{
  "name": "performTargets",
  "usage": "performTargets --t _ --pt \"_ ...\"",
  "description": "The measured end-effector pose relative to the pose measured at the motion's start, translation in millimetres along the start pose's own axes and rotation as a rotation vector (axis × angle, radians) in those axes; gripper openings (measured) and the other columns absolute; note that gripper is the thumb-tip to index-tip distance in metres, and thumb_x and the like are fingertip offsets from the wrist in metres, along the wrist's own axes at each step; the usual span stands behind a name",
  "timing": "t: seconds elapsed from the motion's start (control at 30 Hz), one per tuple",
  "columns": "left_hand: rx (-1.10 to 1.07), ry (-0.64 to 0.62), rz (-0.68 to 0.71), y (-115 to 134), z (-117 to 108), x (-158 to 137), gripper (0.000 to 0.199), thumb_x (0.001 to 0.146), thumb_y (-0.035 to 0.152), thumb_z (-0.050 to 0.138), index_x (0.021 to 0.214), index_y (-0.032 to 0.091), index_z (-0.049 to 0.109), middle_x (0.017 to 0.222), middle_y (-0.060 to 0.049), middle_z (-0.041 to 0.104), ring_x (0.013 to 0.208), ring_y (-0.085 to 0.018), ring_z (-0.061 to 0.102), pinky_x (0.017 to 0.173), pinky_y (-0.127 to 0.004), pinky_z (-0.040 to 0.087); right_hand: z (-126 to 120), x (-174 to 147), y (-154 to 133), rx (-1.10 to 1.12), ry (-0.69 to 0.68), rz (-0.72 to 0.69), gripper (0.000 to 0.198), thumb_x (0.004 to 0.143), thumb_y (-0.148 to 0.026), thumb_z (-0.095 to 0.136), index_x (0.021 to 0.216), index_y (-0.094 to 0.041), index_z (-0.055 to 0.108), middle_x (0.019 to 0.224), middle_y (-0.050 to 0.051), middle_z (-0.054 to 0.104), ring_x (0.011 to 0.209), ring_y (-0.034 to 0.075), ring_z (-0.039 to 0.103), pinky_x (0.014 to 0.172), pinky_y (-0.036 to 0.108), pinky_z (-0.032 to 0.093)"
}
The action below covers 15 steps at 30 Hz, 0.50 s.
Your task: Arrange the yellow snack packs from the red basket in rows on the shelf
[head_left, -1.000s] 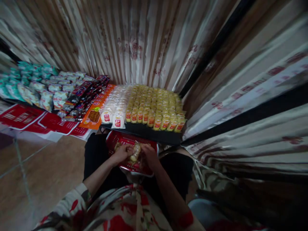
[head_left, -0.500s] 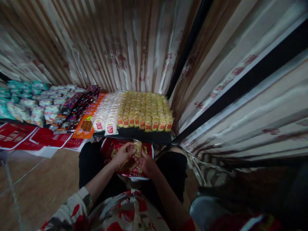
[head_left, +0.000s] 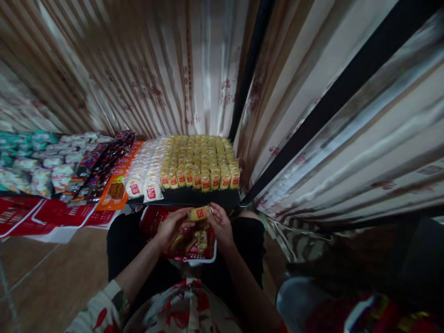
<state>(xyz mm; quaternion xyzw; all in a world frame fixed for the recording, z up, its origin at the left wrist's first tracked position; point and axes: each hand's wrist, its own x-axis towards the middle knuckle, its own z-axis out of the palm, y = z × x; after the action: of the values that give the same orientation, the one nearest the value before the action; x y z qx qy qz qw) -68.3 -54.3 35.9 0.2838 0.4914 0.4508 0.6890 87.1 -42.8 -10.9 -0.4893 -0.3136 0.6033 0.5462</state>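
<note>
1. Yellow-wrapped packet (head_left: 199, 213) sits between the two hands, label up, over the far part of the red basket (head_left: 149, 223).
2. Left hand (head_left: 174, 225): fingers curled nearly closed, pinching the packet's left end. Right hand (head_left: 222, 227): thumb and fingers closed on its right end. Exact fingertip contact too dim to read.
3. Basket lies at the lap between dark-clad legs; loose packets (head_left: 202, 242) lie jumbled inside.
4. Ahead, yellow packet rows (head_left: 200, 162) stand tightly packed on the black counter (head_left: 211, 198), white packets (head_left: 152, 190) to their left.
5. Risk, my judgement: slick film could slide from a light end-pinch, dropping the packet into the basket.
6. Pulling both ends apart could split the wrapper.
7. A shifting knee could tip the basket and spill its contents.
8. The front row stands near the edge; a knuckle bump could topple it.
</note>
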Motion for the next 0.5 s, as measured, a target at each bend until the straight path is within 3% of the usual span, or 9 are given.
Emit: performTargets --t 0.13,0.3,0.5 --pt "0.039 0.003 0.025 -2.0 4.4 3.7 0.044 0.064 0.043 0.069 0.095 0.011 0.065 0.106 -0.012 0.065 0.097 -0.024 0.059 0.076 -0.032 0.050 -0.9 0.6 -3.3 -0.037 0.038 -0.062 0.051 0.066 -0.039 0.069 0.109 -0.020 0.053 0.102 0.008 0.065 0.093 0.020 0.062 0.082 0.034 0.050" --pt "0.221 0.083 0.005 -2.7 16.3 12.5 0.044 0.059 0.036 0.076 0.094 0.013 0.063 0.085 -0.005 0.067 0.073 -0.014 0.061 0.072 -0.027 0.048 -2.6 2.9 0.4 -0.038 0.087 -0.102 0.056 0.066 -0.039 0.068 0.115 -0.019 0.050 0.108 0.010 0.062 0.095 0.020 0.061 0.085 0.035 0.050" --pt "0.270 0.025 -0.007 -9.1 29.4 26.1 0.036 0.056 0.023 0.073 0.088 0.014 0.061 0.080 -0.002 0.065 0.072 -0.013 0.059 0.072 -0.025 0.046 -7.3 11.1 6.2 0.050 0.179 -0.091 0.060 0.064 -0.039 0.071 0.116 -0.020 0.049 0.114 0.010 0.061 0.103 0.022 0.059 0.094 0.041 0.045"
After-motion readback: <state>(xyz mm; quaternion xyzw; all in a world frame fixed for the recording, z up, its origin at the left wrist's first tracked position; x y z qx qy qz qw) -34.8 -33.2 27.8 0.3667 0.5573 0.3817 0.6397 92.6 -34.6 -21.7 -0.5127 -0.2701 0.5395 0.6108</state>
